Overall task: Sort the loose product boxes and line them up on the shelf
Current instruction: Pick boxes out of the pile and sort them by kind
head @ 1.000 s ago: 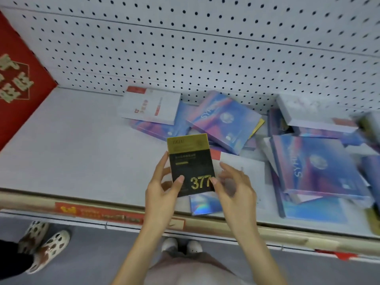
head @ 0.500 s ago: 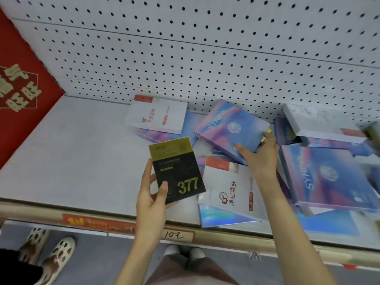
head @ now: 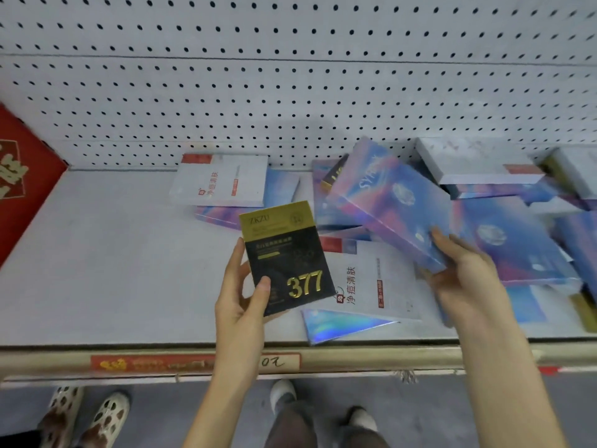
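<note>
My left hand [head: 240,300] grips a black and gold box marked 377 [head: 286,257] upright above the shelf [head: 103,263]. My right hand [head: 462,273] holds a blue and purple iridescent box [head: 387,202] by its near corner, tilted up off the pile. Beneath it a small black and gold box [head: 334,174] shows at the back. A white box with a red strip [head: 371,282] lies flat between my hands, over a holographic box [head: 336,324]. Another white box [head: 223,181] lies at the back on an iridescent one.
More iridescent and white boxes [head: 517,244] are piled on the right of the shelf. A pegboard wall [head: 290,92] stands behind. A red panel [head: 22,185] closes the left end. A price rail [head: 193,362] runs along the front edge. Another person's patterned shoes [head: 87,415] stand at the lower left.
My right hand left the 377 box, reached to the pile and lifted the iridescent box by its near corner. My left hand kept the 377 box, now held alone.
</note>
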Action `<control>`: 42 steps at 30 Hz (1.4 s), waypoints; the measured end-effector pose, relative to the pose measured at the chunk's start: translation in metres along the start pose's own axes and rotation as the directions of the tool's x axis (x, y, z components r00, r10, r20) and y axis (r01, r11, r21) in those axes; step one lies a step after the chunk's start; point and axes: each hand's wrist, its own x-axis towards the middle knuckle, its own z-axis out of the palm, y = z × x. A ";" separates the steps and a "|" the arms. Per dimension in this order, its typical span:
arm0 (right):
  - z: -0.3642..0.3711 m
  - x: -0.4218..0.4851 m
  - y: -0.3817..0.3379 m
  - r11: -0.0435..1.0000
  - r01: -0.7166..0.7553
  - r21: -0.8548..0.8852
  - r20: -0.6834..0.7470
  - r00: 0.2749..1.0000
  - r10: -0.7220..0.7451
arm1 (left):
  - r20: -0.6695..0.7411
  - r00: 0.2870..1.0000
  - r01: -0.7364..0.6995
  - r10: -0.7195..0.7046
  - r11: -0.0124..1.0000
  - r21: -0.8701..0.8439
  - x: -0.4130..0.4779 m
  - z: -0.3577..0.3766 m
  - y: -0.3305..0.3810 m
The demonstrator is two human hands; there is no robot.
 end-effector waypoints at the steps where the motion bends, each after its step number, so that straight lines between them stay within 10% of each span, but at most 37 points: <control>1: -0.012 -0.004 -0.003 0.998 0.001 0.069 0.024 1.000 -0.003 | 0.011 1.000 -0.004 0.004 1.000 -0.001 -0.006 0.006 0.002; 17: -0.284 -0.083 -0.100 0.925 0.303 0.229 0.009 0.950 -0.313 | 0.143 0.979 -0.139 0.146 0.989 -0.053 -0.179 0.250 -0.043; 42: -0.621 -0.003 -0.258 0.894 0.302 0.331 -0.292 0.934 -0.207 | 0.310 0.948 -0.043 0.070 0.995 -0.091 -0.263 0.645 -0.129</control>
